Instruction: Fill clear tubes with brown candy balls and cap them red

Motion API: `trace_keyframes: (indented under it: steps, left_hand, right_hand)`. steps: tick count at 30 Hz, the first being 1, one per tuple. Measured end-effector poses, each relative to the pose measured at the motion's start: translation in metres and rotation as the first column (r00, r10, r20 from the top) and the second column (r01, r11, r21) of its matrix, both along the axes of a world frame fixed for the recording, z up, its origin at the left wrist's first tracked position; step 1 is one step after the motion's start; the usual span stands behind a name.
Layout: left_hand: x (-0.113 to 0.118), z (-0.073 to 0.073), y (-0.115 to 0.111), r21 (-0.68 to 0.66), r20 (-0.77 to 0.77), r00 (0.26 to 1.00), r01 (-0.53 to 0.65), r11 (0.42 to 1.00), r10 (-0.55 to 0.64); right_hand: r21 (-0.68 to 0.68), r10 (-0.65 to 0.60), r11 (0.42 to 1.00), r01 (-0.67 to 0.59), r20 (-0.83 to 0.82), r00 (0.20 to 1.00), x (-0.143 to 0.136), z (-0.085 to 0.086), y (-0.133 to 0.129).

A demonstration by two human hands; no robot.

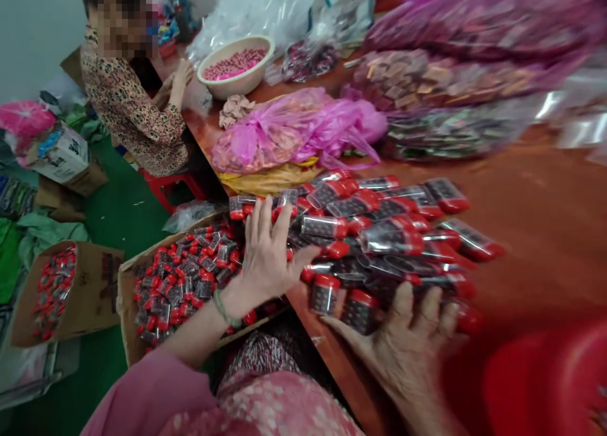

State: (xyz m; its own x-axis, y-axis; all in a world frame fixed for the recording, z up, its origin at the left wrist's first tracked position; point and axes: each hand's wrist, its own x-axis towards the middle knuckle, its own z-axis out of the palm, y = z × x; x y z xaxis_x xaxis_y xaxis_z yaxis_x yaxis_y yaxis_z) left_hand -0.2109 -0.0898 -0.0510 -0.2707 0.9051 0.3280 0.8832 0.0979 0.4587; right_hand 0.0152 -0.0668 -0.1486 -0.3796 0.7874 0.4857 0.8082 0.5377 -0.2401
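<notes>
Carton (pixel 126 316) by tabletop (pixel 535 221) edge looks well filled, red-capped containers (pixel 391 236) still out — your left hand (pixel 263 255) and right hand (pixel 410 344) on them, fingers spread.

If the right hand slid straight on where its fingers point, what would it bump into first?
The right hand would probably first meet the red-capped containers just ahead; whether they touch now is unclear.
</notes>
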Motion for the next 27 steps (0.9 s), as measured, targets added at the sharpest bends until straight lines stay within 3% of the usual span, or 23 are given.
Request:
trace_keyframes:
  steps: [2,5,9,12,14,18,20,24,27]
  left_hand:
    - [0.017,-0.013,-0.038,0.035,0.048,0.998,-0.038,0.999,0.036]
    - [0.045,-0.029,-0.082,-0.052,0.109,0.986,-0.119,0.991,0.124]
    - [0.076,-0.04,-0.104,-0.285,0.233,0.937,-0.191,0.939,0.261]
    - [0.088,-0.042,-0.09,-0.351,0.325,0.85,-0.299,0.887,0.415]
    - [0.09,-0.042,-0.068,-0.332,0.317,0.839,-0.339,0.88,0.443]
    - [0.093,-0.046,-0.022,-0.31,0.253,0.852,-0.378,0.872,0.459]
    - [0.099,-0.051,-0.009,-0.317,0.243,0.845,-0.396,0.862,0.477]
    - [0.112,-0.063,-0.001,-0.325,0.196,0.84,-0.431,0.842,0.505]
    - [0.114,-0.067,-0.001,-0.329,0.16,0.842,-0.447,0.832,0.516]
  right_hand:
    - [0.031,0.031,0.999,-0.03,-0.025,0.999,0.003,-0.002,0.01]
    - [-0.023,0.056,0.998,-0.057,-0.031,0.998,0.005,0.003,0.021]
    - [-0.079,0.02,0.997,-0.024,-0.045,0.999,0.001,0.016,0.029]
    - [-0.065,0.014,0.998,-0.019,-0.071,0.997,-0.005,0.023,0.03]
    - [-0.104,-0.001,0.995,-0.004,-0.053,0.999,-0.006,0.028,0.03]
    - [-0.386,0.033,0.922,-0.012,0.05,0.998,-0.001,0.039,0.03]
    - [-0.454,0.081,0.89,-0.047,0.055,0.995,0.002,0.04,0.03]
    - [-0.275,0.008,0.961,-0.036,-0.104,0.995,0.005,0.032,0.023]
    - [-0.19,-0.034,0.982,-0.009,-0.219,0.975,0.009,0.026,0.007]
